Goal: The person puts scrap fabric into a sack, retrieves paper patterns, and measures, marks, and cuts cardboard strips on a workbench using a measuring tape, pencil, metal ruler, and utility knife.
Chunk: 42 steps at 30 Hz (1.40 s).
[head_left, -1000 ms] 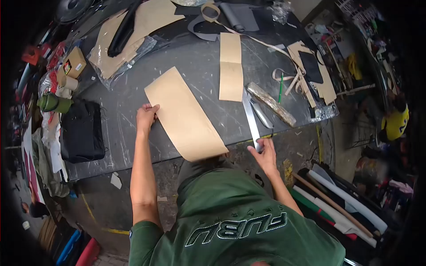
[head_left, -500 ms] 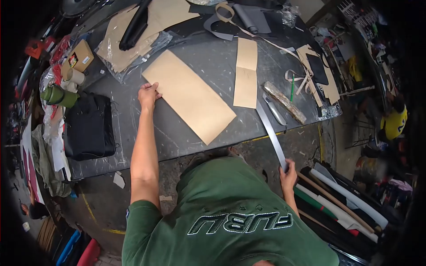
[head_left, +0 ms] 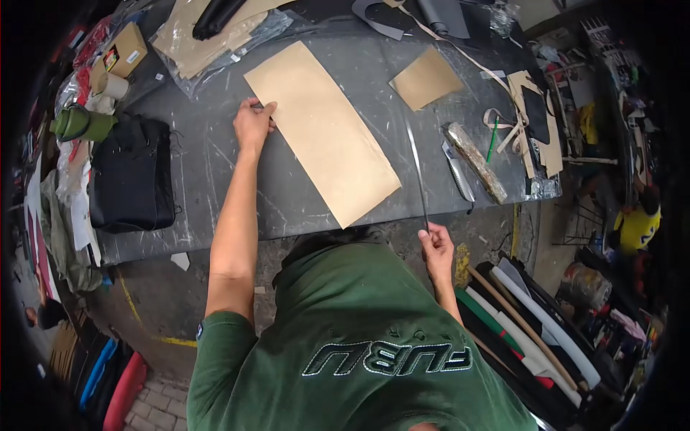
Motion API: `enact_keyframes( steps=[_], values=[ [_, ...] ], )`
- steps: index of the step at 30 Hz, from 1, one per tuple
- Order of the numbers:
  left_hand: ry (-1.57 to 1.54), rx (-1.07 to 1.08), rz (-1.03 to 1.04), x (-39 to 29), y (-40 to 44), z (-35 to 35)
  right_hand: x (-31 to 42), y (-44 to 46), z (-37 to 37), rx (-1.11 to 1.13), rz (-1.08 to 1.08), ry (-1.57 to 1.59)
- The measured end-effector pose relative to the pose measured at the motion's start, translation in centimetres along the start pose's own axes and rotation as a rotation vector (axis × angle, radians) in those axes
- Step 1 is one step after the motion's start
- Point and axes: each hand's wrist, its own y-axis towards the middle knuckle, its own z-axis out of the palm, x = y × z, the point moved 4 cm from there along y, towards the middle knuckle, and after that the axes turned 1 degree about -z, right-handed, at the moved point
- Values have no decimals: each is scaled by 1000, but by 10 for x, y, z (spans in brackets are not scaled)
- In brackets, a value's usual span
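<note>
A long tan cardboard sheet (head_left: 323,133) lies slantwise on the dark table. My left hand (head_left: 254,126) grips its left edge between thumb and fingers. My right hand (head_left: 437,248), closed at the table's front edge, holds one end of a thin metal ruler (head_left: 415,154). The ruler is turned nearly edge-on and points away from me, to the right of the sheet. Beyond its far end lies a smaller tan cardboard piece (head_left: 427,79). A utility knife (head_left: 458,174) rests right of the ruler, beside a plastic-wrapped bar (head_left: 476,162).
A green pencil (head_left: 492,139) and cardboard scraps (head_left: 550,154) are at the table's right. On the left stand a black bag (head_left: 133,176), a green bottle (head_left: 83,123) and a small box (head_left: 121,52). Rolls of material (head_left: 532,316) lean at lower right. A person in yellow (head_left: 638,226) is far right.
The ruler has swung left and turned edge-on, with my right hand moving left and forward. The smaller cardboard piece has shifted away and looks shorter and rotated. My left hand stays on the sheet.
</note>
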Motion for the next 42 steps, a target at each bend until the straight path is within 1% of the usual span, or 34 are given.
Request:
enact_keyframes(
  steps=[3,4,7,8,11,12,15,16,19,20,23,24,27,32,36,39,40,42],
  values=[
    [-66,-13,12,-1,-1,4,11,18,24,13,-403,-59],
    [-54,-13,10,-1,-3,6,12,18,29,16,-393,-51],
    [-94,-6,4,-3,-8,14,35,16,34,-106,-558,-571],
    [-91,-7,-1,-3,-9,17,38,15,33,-101,-554,-571],
    [-61,-9,18,-10,-22,17,35,12,30,-17,-427,-715],
    [-56,-6,9,-10,-24,16,34,11,29,-14,-418,-717],
    [-61,31,-35,-10,-24,20,48,14,38,-15,-723,-815],
    [-58,39,-35,-8,-23,22,51,15,39,-20,-716,-814],
    [499,-159,327,-16,-23,16,68,16,45,-31,-816,-864],
    [501,-146,325,-14,-19,17,66,20,44,-35,-804,-867],
    [669,38,541,-32,-26,33,54,21,32,58,-747,-940],
    [666,73,537,-26,-26,40,50,20,27,50,-713,-951],
    [872,98,632,-14,-13,54,50,23,30,58,-728,-901],
    [872,119,654,-8,6,57,52,35,42,46,-745,-890],
    [907,99,683,-9,18,57,55,44,51,33,-802,-852],
    [861,41,737,-8,22,56,52,50,53,-4,-872,-845],
    [881,28,738,-9,23,54,51,53,55,4,-879,-823],
    [812,33,707,-9,20,55,49,52,55,-30,-942,-825]
  ],
)
